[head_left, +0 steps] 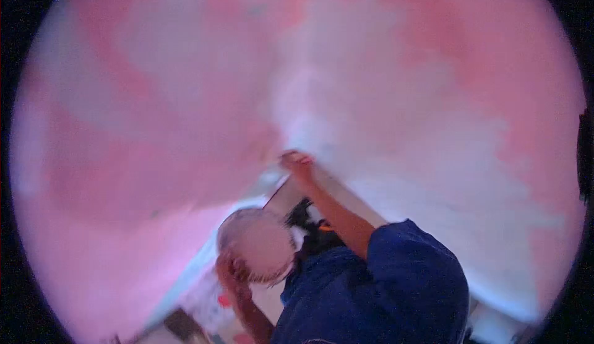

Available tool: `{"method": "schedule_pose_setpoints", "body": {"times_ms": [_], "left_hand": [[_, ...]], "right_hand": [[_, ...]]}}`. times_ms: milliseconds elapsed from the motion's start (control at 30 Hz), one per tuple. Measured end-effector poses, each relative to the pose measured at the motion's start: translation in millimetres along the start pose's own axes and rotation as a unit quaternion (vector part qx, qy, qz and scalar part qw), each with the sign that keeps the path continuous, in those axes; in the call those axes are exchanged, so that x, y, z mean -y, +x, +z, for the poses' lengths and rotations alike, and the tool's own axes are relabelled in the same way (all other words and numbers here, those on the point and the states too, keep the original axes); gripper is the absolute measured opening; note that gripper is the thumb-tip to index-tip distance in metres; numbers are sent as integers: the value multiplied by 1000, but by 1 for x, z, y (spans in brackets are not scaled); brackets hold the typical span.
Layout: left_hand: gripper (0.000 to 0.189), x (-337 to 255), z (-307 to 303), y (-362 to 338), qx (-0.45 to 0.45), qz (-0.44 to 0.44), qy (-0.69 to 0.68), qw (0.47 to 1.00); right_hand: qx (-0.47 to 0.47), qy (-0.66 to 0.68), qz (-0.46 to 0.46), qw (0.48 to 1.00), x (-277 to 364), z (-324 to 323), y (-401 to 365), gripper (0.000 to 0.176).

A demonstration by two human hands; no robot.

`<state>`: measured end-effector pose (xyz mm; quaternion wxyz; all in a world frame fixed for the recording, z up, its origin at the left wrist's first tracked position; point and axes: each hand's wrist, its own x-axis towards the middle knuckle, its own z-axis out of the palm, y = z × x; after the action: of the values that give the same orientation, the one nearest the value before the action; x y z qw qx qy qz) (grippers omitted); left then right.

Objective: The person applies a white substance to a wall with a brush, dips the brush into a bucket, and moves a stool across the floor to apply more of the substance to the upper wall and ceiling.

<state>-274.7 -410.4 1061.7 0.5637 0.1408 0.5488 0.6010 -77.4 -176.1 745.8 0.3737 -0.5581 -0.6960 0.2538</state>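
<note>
My left hand [232,273] is closed on the rim of a round, pinkish pan [260,245], at the lower middle of the view. Higher up, my right hand [298,160] is closed at the corner where two wall surfaces meet. Its fingers are pressed together near the wall [371,96], which is mottled pink and pale. What the right hand holds, if anything, is too small and blurred to make out.
Pink and pale walls rise on both sides of the corner. Below lies a light floor [288,198] with dark items and a bit of orange [325,226] beside my body. A red spot [224,301] and a dark brown object [181,325] show at the lower left.
</note>
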Motion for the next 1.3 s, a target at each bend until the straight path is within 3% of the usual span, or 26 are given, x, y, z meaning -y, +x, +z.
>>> {"method": "schedule_pose_setpoints", "body": {"times_ms": [67, 100, 133, 167, 200, 233, 300, 367, 433, 467, 533, 733, 1000, 1167, 1267, 1300], "left_hand": [[20, 0, 11, 7, -11, 15, 130, 991], [18, 0, 19, 12, -6, -6, 157, 988], [22, 10, 38, 19, -122, -43, 0, 992], [23, 9, 39, 24, -57, -64, 39, 996], [24, 7, 39, 28, 10, -78, 81, 994], [23, 0, 44, 31, 25, -156, 44, 987], [24, -2, 36, 41, 85, -161, 58, 982], [29, -3, 18, 56, 148, -167, 90, 971], [35, 7, 28, 74, 220, -176, 129, 951], [34, 4, 38, 76, 241, -179, 144, 943], [34, 7, 60, 74, 280, -191, 168, 926], [31, 21, 77, 74, 332, -200, 204, 899], [29, 20, 110, 78, 344, -182, 222, 894], [27, 12, 78, 72, 281, -109, 231, 925], [26, 20, 40, 78, 229, -176, 114, 951], [27, 18, 34, 75, 209, -154, 127, 957]], "right_hand": [[-93, -199, -123, 968, 17, -31, 0, 20], [-39, -62, -111, 991, 44, -61, -3, 18], [10, 91, -86, 992, 72, -92, -6, 20], [49, 226, -50, 972, 101, -124, -10, 24], [84, 275, -18, 958, 120, -141, -19, 22], [136, 291, 11, 947, 135, -151, -37, 20], [250, 301, 60, 918, 161, -146, -71, 17], [317, 209, 60, 923, 186, -122, -97, 13], [319, -20, -123, 940, 199, -119, -108, 15], [307, -92, -140, 937, 203, -108, -109, 15], [274, -146, -80, 947, 195, -93, -104, 15], [189, -196, -2, 962, 171, -87, -105, 16], [154, -194, 28, 968, 150, -112, -90, 16], [259, -146, 3, 955, 178, -76, -115, 17], [297, -109, -76, 946, 249, -131, -94, 21], [329, -176, -58, 926, 240, -117, -90, 22]]}}
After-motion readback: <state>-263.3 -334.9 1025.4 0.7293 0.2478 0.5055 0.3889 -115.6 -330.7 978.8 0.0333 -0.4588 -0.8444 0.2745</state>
